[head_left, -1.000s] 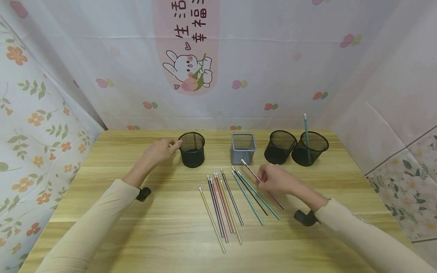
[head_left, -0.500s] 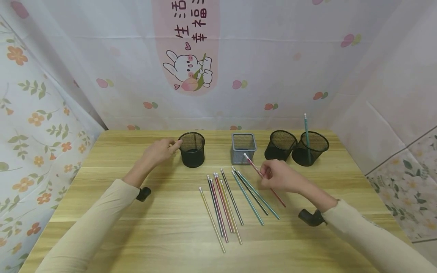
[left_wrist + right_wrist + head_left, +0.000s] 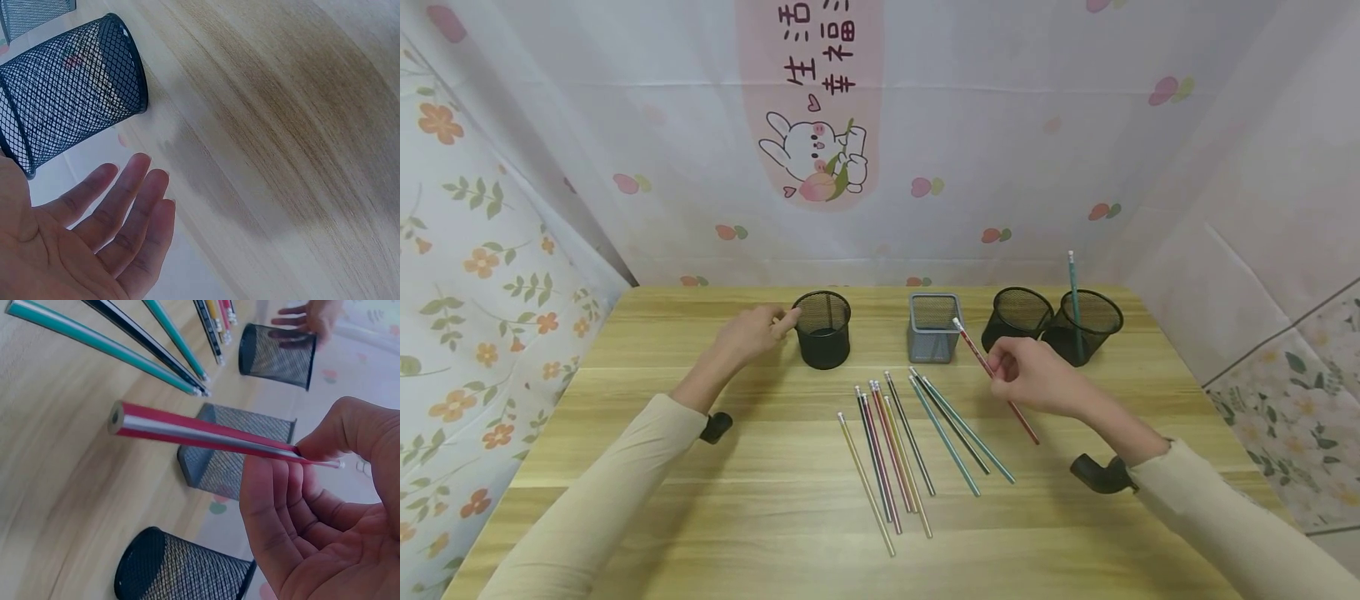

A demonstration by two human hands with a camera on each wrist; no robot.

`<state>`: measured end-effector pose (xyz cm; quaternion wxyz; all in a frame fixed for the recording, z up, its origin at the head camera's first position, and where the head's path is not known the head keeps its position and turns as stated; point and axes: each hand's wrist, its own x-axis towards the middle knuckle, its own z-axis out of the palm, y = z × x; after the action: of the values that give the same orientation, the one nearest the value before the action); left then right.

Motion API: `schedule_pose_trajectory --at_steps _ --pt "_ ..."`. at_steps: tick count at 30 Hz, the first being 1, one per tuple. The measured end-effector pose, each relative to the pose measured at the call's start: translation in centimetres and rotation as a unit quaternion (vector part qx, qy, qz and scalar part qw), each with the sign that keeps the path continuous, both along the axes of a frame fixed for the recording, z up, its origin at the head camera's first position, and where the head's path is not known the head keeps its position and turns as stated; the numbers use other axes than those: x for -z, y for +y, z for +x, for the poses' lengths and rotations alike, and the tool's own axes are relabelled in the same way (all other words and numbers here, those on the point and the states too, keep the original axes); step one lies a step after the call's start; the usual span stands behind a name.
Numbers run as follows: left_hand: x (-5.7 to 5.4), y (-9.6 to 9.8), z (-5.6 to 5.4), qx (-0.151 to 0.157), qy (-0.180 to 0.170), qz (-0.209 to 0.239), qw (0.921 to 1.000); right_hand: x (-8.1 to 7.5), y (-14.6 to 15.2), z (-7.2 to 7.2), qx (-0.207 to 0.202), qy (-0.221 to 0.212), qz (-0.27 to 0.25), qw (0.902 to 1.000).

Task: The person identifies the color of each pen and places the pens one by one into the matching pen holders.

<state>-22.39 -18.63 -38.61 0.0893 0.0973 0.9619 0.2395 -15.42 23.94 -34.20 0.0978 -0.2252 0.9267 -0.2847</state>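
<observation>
My right hand (image 3: 1033, 375) pinches a red pencil (image 3: 206, 434) between thumb and fingers. In the head view the pencil slants, its white eraser end overlapping the right rim of a grey square mesh pen holder (image 3: 933, 342). Its blunt, unsharpened end faces the right wrist camera. My left hand (image 3: 748, 337) is at a black round mesh pen holder (image 3: 823, 343), one digit right at the rim. The other fingers (image 3: 153, 194) stay loosely extended beside the holder in the left wrist view. Several pencils (image 3: 891, 454) in gold, black, red and teal lie on the table.
Two more black round mesh holders stand at the right, the nearer-to-centre one (image 3: 1021, 312) beside one (image 3: 1078, 333) with a teal pencil (image 3: 1072, 287) upright in it. The wooden table (image 3: 760, 517) meets a printed cloth backdrop (image 3: 1000, 125) at the back.
My right hand has moved up and to the right with the red pencil, raising its eraser end to the grey holder's rim. The left hand has stayed in place.
</observation>
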Motion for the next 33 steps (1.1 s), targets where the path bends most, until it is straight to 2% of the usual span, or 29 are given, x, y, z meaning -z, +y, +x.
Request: schedule_pose_trajectory --at_steps 8,19,33 --pt "0.0 0.0 0.0 0.003 0.000 0.002 1.0000 -0.7 0.8 0.0 0.025 0.011 -0.001 0.9996" --pt "0.1 0.0 -0.1 0.006 0.006 0.004 1.0000 -1.9 1.9 0.2 0.038 0.028 -0.040 0.9981" --pt "0.0 0.2 0.0 0.005 0.007 0.004 1.0000 -2.5 3.3 -0.6 0.067 0.102 -0.115 0.9859"
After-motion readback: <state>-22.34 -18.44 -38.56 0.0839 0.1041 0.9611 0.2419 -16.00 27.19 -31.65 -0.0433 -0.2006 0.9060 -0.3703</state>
